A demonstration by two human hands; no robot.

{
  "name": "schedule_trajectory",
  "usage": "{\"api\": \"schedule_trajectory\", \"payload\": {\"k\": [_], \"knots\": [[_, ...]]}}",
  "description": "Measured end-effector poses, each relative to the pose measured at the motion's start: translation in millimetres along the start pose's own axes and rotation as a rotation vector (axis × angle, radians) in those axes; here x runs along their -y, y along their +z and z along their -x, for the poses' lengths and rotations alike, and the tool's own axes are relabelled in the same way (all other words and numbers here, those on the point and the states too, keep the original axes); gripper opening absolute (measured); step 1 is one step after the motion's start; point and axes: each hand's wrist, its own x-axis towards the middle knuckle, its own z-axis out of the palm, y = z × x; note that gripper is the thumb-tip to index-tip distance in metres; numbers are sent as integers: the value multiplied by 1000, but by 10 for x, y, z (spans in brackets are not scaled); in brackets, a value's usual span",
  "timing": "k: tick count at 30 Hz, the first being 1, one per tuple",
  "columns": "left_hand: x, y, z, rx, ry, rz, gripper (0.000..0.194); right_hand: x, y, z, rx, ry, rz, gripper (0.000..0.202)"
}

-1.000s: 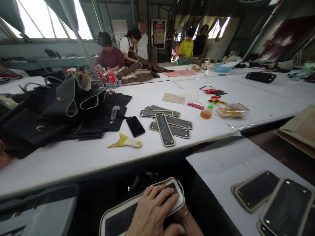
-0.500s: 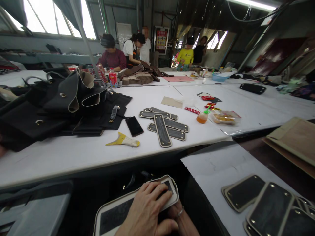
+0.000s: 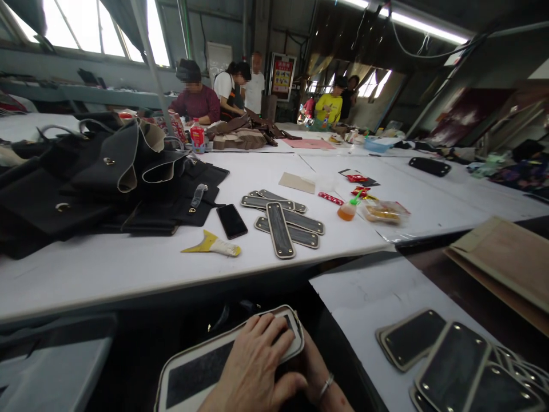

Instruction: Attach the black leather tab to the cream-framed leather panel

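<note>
A black panel with a cream border (image 3: 201,372) lies low in front of me, below the table edge. My left hand (image 3: 253,369) rests flat on its right end, fingers spread over the rounded corner. My right hand (image 3: 319,377), with a band at the wrist, sits at that same end, partly under the panel and my left hand; its fingers are hidden. To the right, several similar panels (image 3: 450,366) lie overlapped on a white sheet.
On the white table (image 3: 128,274) are long black strips (image 3: 281,226), a phone (image 3: 231,220), a yellow scraper (image 3: 212,246), a heap of black bags (image 3: 98,177), an orange bottle (image 3: 346,210) and a snack pack (image 3: 384,212). Board (image 3: 501,257) at right. People (image 3: 195,97) work at the far end.
My head has lifted a little, so the table sits lower in view. Both hands stay on the panel's right end, which has shifted slightly left.
</note>
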Motion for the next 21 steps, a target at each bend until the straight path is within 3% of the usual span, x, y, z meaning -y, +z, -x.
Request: {"api": "schedule_trajectory", "payload": {"k": [3, 13, 21], "knots": [[-10, -11, -17, 24, -1, -9, 44, -29, -36, 92, 39, 26, -53, 60], [71, 40, -38, 34, 45, -43, 52, 111, 111, 166, 83, 140, -169, 60], [136, 36, -96, 84, -32, 27, 49, 123, 29, 126, -4, 24, -66, 49]]}}
